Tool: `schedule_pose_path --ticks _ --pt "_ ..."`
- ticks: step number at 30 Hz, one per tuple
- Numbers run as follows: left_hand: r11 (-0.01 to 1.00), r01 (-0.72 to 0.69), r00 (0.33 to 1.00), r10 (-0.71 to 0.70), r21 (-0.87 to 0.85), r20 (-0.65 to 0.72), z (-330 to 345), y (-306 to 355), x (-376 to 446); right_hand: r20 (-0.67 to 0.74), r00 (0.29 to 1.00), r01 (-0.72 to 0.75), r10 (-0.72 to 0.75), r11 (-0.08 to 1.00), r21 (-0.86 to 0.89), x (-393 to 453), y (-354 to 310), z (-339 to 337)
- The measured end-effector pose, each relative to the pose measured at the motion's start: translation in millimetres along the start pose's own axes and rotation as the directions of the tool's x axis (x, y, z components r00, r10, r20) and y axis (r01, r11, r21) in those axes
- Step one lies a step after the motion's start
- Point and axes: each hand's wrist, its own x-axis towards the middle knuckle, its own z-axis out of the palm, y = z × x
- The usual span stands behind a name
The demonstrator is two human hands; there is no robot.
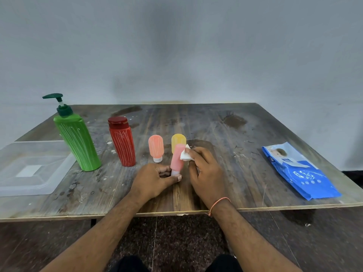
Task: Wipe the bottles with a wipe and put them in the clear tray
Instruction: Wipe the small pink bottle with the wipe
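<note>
My left hand (157, 179) pinches the white cap end of a small pink squeeze bottle (176, 160), held tilted above the table's near middle. My right hand (204, 169) presses a folded white wipe (185, 155) against the bottle's upper side. Behind it stand a yellow squeeze bottle (178, 140), partly hidden, and an orange-pink one (156, 147) cap down. Further left stand a red bottle (122, 141) and a tall green pump bottle (77, 138), both streaked with white marks. The clear tray (11, 185) lies at the table's left edge with nothing in it.
A blue pack of wipes (300, 171) lies at the right side of the worn wooden table (225, 130). The table's front edge runs just below my wrists. A grey wall stands close behind the table.
</note>
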Motion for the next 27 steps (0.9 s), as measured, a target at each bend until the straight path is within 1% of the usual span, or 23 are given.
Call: schedule_pose_path --ticks 4,7,9,11,14,20,25,27 --pt "0.999 -0.031 0.999 0.031 0.041 -0.016 -0.2 1.8 0.3 0.014 1.000 0.008 -0.008 1.000 -0.010 0.1 -0.7 -1.4" --pt "0.997 -0.039 0.999 0.040 0.065 -0.020 0.5 1.9 0.8 -0.018 1.000 -0.022 0.022 1.000 -0.009 -0.6 3.5 1.9" --pt "0.993 -0.045 0.999 0.047 0.113 -0.019 0.3 2.0 0.3 -0.028 0.999 -0.036 0.036 0.999 0.011 -0.4 4.9 3.4" --pt "0.990 -0.044 0.999 0.045 0.134 -0.006 -0.4 1.0 0.8 -0.019 1.000 -0.018 0.019 1.000 0.020 -0.7 3.5 1.9" --pt "0.989 -0.047 0.999 0.047 0.137 0.004 -0.7 -0.5 2.2 -0.007 1.000 0.015 -0.014 1.000 0.020 -1.7 -0.7 -2.0" --pt "0.986 -0.087 0.996 0.086 0.142 0.007 1.4 -4.4 3.5 -0.047 0.998 -0.043 0.044 0.999 0.009 -1.3 4.1 3.5" --pt "0.988 -0.083 0.997 0.082 0.131 0.011 1.2 -5.3 4.7 0.007 1.000 0.010 -0.010 1.000 0.000 -1.4 -1.7 -1.3" --pt "0.990 -0.083 0.997 0.082 0.117 0.015 1.5 -5.2 5.2 0.015 1.000 0.009 -0.009 1.000 0.001 -1.5 -3.3 -0.7"
